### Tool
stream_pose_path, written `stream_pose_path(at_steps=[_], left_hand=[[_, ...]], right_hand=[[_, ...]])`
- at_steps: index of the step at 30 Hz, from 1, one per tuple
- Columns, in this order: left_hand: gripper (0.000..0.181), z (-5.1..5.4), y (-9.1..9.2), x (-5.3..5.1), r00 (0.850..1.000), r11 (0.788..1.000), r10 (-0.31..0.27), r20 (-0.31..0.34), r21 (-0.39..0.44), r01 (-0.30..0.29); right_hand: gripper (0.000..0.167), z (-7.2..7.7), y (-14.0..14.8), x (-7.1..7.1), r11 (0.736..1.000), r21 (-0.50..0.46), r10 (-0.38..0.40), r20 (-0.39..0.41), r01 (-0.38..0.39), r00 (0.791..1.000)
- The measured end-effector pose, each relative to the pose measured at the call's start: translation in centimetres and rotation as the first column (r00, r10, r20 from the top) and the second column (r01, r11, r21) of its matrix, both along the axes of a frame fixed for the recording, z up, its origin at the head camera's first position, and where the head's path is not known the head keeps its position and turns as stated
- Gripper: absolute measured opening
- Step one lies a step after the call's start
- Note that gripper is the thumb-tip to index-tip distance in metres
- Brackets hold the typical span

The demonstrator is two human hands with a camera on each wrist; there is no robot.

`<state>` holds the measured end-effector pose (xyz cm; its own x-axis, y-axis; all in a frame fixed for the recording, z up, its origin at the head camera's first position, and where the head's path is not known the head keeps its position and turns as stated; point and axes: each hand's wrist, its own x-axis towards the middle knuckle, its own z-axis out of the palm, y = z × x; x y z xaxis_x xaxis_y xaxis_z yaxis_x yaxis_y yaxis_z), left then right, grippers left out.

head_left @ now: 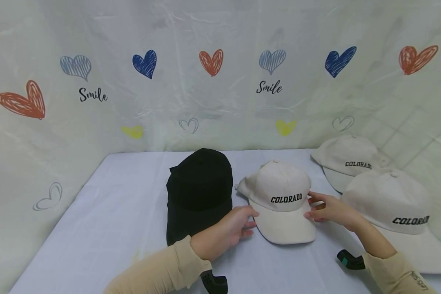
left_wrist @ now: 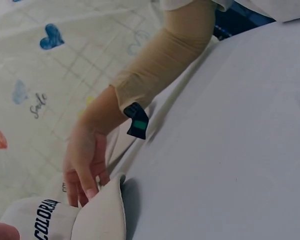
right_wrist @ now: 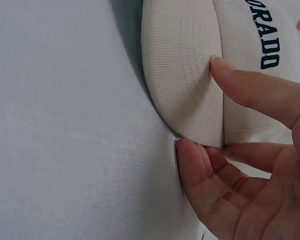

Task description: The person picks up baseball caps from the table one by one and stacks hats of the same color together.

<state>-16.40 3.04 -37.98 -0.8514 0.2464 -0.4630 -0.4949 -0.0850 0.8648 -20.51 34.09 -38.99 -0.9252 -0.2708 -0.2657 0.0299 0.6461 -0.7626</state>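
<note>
Holding one cream cap point(head_left: 275, 192) by its brim point(head_left: 284, 228) between two hands, just right of the black cap point(head_left: 200, 196).
Pinching the brim with the right hand point(head_left: 332, 210), on the side away from the black cap, with thumb on top and fingertips at the lower edge, a grip clearest in the right wrist view. Gripping the opposite edge with the left hand point(head_left: 229, 228), beside the black cap and cut down to a fingertip in the left wrist view. Counting, in the head view, one black cap, two other cream caps point(head_left: 386, 200) well right of it, and two "Smile" prints on the backdrop point(head_left: 242, 24) behind it.
</note>
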Motion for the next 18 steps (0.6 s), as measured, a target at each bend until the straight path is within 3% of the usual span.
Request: stream_pose_path(at_steps=[6,18], left_hand=[[0.064,0.3,-0.5,-0.2,0.999,0.999,-0.044,-0.010,0.007,0.044],[0.055,0.2,-1.1,-0.2,0.997,0.997,-0.062,-0.048,0.030,0.064]], right_hand=[[0.088,0.3,-0.2,0.0,0.999,0.039,0.016,-0.010,-0.016,1.000],[0.085,1.3,-0.5,0.4,0.980,0.179,0.098,-0.085,-0.081,0.992]])
